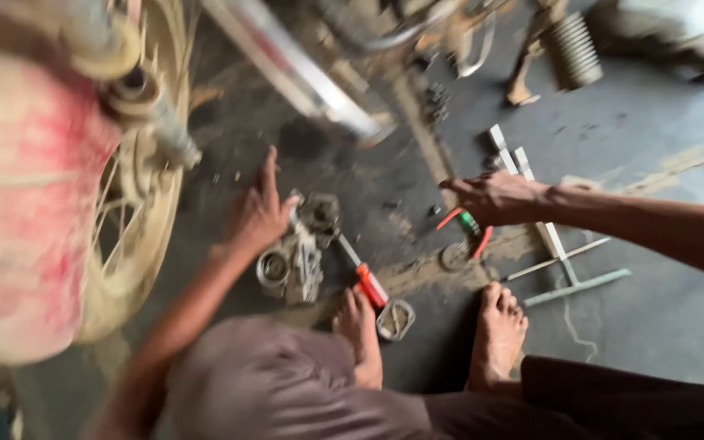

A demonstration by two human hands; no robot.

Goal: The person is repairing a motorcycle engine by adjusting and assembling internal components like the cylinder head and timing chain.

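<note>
The left hand (260, 213) is shown spread wide, fingers extended toward twelve o'clock, its palm laid against the upper left edge of a greasy metal engine part (299, 248) that rests on the dark concrete floor (653, 310) near the centre of the view; nothing is grasped by it. The right hand (495, 198), reached in from three o'clock, is seen palm down with fingers curled loosely over a pair of red-handled pliers (470, 232); whether the pliers are gripped or merely covered cannot be told, owing to motion blur. A screwdriver with a red and white handle (366, 277) is laid just at five o'clock of the engine part, beside a small rounded metal frame (395, 319). Two bare feet (499, 330) are planted at six o'clock of the hands, the left one touching the small frame. Flat metal bars and spanners (543, 224) are scattered at three o'clock of the pliers. A spoked motorcycle wheel (136, 204) is seen at nine o'clock, with a blurred pink and white panel (26, 204) before it, and a chromed exhaust pipe (303, 73) lies at twelve o'clock.
</note>
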